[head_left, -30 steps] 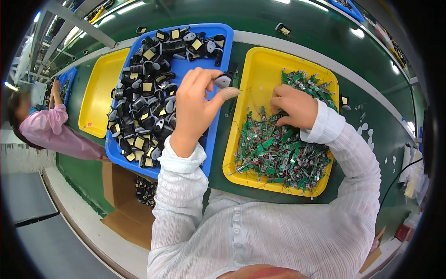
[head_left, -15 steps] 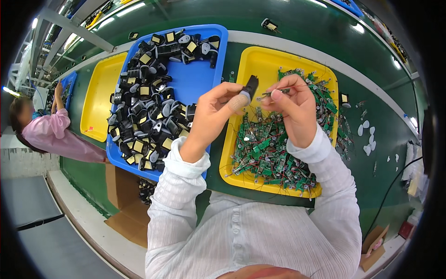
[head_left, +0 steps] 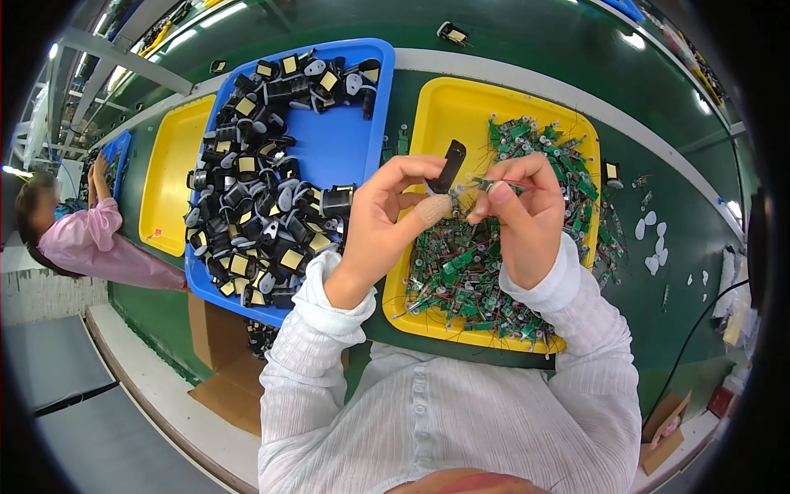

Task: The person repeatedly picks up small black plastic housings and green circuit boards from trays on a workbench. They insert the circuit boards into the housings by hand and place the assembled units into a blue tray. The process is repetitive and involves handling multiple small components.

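Observation:
A black plastic housing (head_left: 448,166) is pinched between the thumb and fingers of my left hand (head_left: 380,216); that thumb wears a tan cover. Close beside it, my right hand (head_left: 527,216) grips a small green circuit board (head_left: 485,183) with thin wires, its end almost at the housing. Whether the two parts touch, I cannot tell. Both hands hover over a yellow tray (head_left: 440,99) heaped with green circuit boards (head_left: 469,280) and red and black wires. To the left, a blue tray (head_left: 329,140) holds many black housings (head_left: 255,206), some with pale yellow pads and grey pieces.
Another yellow tray (head_left: 169,181) lies further left, near a co-worker in a pink sleeve (head_left: 95,222). White pieces (head_left: 652,243) and loose boards lie on the green table at right. A cardboard box (head_left: 226,362) stands below the blue tray. A lone housing (head_left: 453,33) lies beyond the trays.
My right hand has come slightly lower, bringing the circuit board nearer the housing. The housing in my left hand is turned a little. The whole view has shifted slightly.

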A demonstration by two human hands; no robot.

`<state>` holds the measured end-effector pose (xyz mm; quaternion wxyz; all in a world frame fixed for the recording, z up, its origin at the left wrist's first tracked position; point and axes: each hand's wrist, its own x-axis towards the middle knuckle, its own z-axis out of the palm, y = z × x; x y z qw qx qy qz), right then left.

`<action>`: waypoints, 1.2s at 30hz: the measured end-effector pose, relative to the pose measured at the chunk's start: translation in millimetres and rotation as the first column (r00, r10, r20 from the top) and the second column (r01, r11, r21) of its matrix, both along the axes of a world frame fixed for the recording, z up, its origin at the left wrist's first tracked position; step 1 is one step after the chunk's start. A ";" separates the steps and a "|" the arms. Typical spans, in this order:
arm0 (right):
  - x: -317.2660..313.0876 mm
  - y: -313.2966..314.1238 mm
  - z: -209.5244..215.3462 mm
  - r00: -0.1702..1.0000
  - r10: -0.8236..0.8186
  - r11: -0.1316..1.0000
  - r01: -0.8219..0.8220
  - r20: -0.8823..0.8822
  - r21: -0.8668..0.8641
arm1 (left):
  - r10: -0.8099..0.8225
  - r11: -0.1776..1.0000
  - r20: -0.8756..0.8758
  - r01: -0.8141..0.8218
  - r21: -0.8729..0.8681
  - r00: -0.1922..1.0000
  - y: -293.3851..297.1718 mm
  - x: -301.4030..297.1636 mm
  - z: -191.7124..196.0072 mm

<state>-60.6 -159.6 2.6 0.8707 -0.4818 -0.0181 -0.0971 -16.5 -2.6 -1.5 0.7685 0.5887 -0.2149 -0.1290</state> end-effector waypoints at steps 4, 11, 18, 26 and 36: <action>-2.6 6.9 -5.6 0.999 0.010 0.997 -0.007 0.042 -0.081 | -0.020 1.000 -0.032 0.020 0.002 0.999 -1.1 -1.4 1.9; -4.9 8.4 -9.4 0.991 -0.022 0.939 0.067 0.135 -0.337 | 0.012 0.999 0.003 -0.012 -0.031 1.000 0.1 -0.8 -1.4; -6.4 5.3 -15.5 0.962 -0.024 0.835 0.169 0.272 -0.524 | 0.064 0.997 0.081 -0.061 -0.039 0.995 0.4 -2.6 -1.4; -7.2 4.1 -14.9 0.953 -0.015 0.743 0.215 0.304 -0.634 | 0.064 0.997 0.136 -0.058 -0.050 0.989 2.3 -5.1 1.0; -8.3 2.2 -10.2 0.927 0.070 0.715 0.211 0.369 -0.666 | 0.066 0.997 0.208 -0.059 -0.042 0.976 2.3 -5.6 -2.3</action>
